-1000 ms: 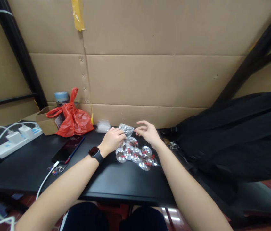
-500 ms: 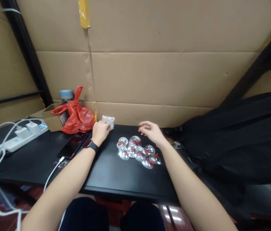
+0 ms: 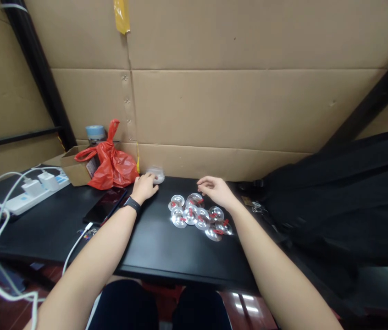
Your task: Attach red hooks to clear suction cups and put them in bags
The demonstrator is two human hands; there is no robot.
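Observation:
Several silver finger cymbals (image 3: 191,214) with red loops lie in a loose cluster on the black table (image 3: 166,254), some overlapping. At the back edge a crumpled clear plastic bag (image 3: 157,174) rests against the cardboard. My left hand (image 3: 145,187), with a dark watch on its wrist, reaches to that bag. Its fingers are extended and apart, touching the bag's near side without a visible grip. Just behind the right part of the cymbals, my right hand (image 3: 216,190) hovers with loosely bent fingers and nothing seen in it.
To the left stand a red plastic bag (image 3: 114,165), an open cardboard box (image 3: 75,169) and a blue-lidded container (image 3: 95,133). A phone (image 3: 104,205), a white power strip (image 3: 32,197) and cables lie nearby. Black fabric (image 3: 345,197) covers the right side; cardboard (image 3: 221,110) walls the back.
The plastic bag sits lower and flatter against the table, and my left fingers have spread from a closer grasp on it. My right hand stays nearly in place; the cymbals lie as before.

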